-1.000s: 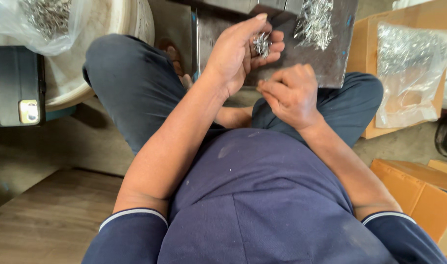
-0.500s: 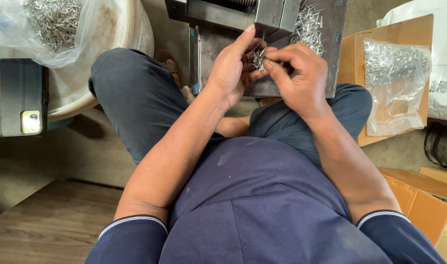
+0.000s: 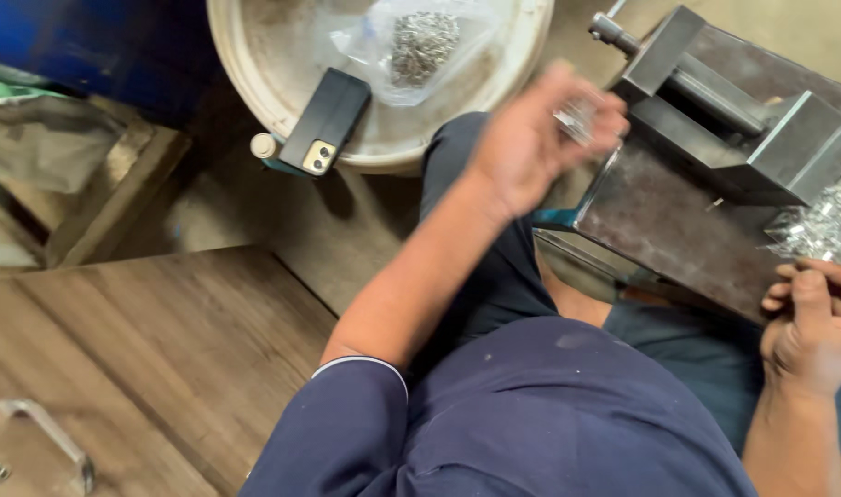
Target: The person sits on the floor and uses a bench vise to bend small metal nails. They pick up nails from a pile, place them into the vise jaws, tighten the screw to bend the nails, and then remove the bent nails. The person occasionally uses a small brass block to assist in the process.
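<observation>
Metal pieces [image 3: 579, 118], small and bright, sit as a loose cluster in the left hand [image 3: 531, 138], whose fingers curl around them above the person's knee; motion blur hides the exact grip. The right hand [image 3: 812, 317] rests at the near edge of the steel plate [image 3: 678, 221], fingertips drawn together beside a heap of similar bright pieces [image 3: 821, 221]; whether they pinch one piece cannot be told. On that plate stands a grey block fixture [image 3: 724, 120] with a round bar end at its far corner.

Judgement: the step in hand appears to be handling the small parts between the heap and the fixture, a handful held in one hand and single pieces picked with the other. The next move calls for a fine pinch on one piece and a steady left hand, so nothing spills from the cupped fingers.

Further out, a pale round tub [image 3: 255, 83] holds a clear bag of more metal pieces [image 3: 420, 41], and a dark phone [image 3: 327, 121] leans on its rim. Wooden boards [image 3: 144, 368] lie at the person's left.
</observation>
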